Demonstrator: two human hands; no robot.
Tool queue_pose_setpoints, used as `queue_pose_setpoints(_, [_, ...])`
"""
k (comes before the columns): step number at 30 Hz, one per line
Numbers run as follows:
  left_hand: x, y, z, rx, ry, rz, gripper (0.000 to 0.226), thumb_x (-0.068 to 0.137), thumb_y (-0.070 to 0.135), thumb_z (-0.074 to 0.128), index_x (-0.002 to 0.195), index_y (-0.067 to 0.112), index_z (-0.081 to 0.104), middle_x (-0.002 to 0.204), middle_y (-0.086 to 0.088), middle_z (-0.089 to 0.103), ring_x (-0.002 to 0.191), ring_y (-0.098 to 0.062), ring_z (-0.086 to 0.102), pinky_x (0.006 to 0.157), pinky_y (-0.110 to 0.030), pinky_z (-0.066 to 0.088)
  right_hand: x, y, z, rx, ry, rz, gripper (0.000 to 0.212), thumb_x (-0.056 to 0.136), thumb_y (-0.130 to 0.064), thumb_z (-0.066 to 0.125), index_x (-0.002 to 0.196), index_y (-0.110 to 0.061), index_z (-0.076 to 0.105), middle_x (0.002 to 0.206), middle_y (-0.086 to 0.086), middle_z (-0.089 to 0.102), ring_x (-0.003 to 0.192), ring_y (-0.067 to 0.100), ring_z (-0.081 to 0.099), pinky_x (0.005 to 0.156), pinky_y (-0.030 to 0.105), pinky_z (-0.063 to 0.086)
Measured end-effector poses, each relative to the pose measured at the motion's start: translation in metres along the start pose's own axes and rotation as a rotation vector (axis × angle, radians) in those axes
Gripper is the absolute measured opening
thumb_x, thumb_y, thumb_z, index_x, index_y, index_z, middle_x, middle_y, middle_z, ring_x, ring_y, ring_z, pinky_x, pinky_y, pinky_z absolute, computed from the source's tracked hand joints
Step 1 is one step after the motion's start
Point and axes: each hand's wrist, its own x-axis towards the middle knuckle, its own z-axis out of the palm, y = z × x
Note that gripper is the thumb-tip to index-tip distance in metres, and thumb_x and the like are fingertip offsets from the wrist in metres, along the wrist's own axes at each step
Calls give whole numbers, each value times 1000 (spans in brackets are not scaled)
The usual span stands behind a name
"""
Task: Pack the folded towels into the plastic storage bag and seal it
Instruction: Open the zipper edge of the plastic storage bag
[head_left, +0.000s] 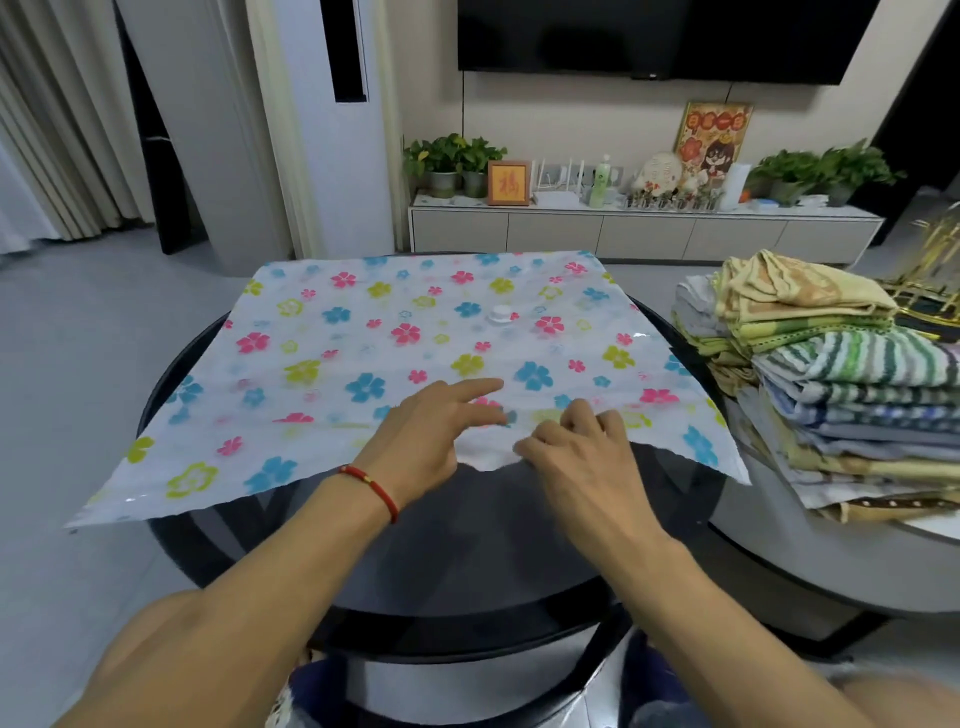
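Flower-printed storage bag (415, 353) lies flat on the worktop (467, 545); right hand (576, 457) pinches its near edge, left hand (431, 436) spread loose on it; folded towels (831, 384) stacked right of it.

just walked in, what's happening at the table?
A person is working on a flat, flower-printed plastic storage bag spread over a round dark glass table. Both hands are at the bag's near edge: the left hand has fingers spread on it, the right hand is pinching it, apparently opening the mouth. The bag looks empty. The stack of folded striped towels sits untouched on the surface to the right.
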Motion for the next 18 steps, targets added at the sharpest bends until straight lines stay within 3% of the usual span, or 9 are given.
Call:
queue_pose_setpoints(2, [4, 6, -2, 112, -37, 53, 63, 80, -12, 54, 121, 34, 67, 155, 15, 37, 122, -28, 48, 83, -43, 51, -1, -2, 5, 29, -32, -25, 17, 88, -16, 71, 98, -29, 75, 83, -10, 68, 97, 25, 49, 74, 37, 21])
queue_pose_setpoints(6, [20, 15, 0, 377, -217, 238, 51, 93, 13, 56, 132, 44, 55, 160, 14, 28, 138, -27, 34, 101, -46, 39, -2, 3, 9, 97, 17, -61, 17, 83, -19, 80, 96, -30, 80, 79, -12, 71, 96, 25, 57, 74, 38, 34])
queue_pose_setpoints(8, [30, 15, -2, 470, -278, 256, 45, 98, 25, 52, 137, 47, 50, 157, 18, 32, 140, -23, 33, 104, -45, 35, -1, 3, 7, 116, 14, -42, 17, 81, -18, 81, 92, -31, 80, 82, -14, 74, 108, 25, 58, 83, 39, 33])
queue_pose_setpoints(10, [42, 10, -10, 482, -272, 215, 38, 97, 43, 52, 135, 44, 53, 151, 21, 42, 139, -22, 37, 100, -44, 38, -6, 1, 9, 135, -55, -33, 19, 85, -14, 73, 93, -30, 78, 90, -13, 76, 135, 26, 47, 95, 43, 23])
queue_pose_setpoints(12, [54, 2, -27, 470, -250, 140, 57, 83, 72, 52, 130, 42, 59, 145, 21, 49, 135, -23, 43, 92, -42, 45, -15, -2, 15, 177, -140, -32, 31, 87, -6, 59, 99, -29, 76, 100, -10, 76, 156, 27, 19, 109, 47, 10])
queue_pose_setpoints(15, [70, -9, -47, 492, -219, 12, 71, 68, 86, 53, 127, 46, 60, 145, 21, 49, 130, -24, 48, 86, -42, 49, -26, -7, 15, 145, -171, -56, 42, 77, 1, 53, 100, -25, 76, 102, -6, 76, 160, 29, -10, 113, 59, -24])
queue_pose_setpoints(18, [77, -12, -50, 351, -127, -185, 71, 71, 78, 61, 131, 41, 58, 144, 18, 51, 120, -22, 56, 83, -40, 54, -34, -9, 12, 96, -177, -54, 41, 76, 0, 53, 99, -25, 76, 104, -6, 74, 160, 33, -12, 104, 65, -37])
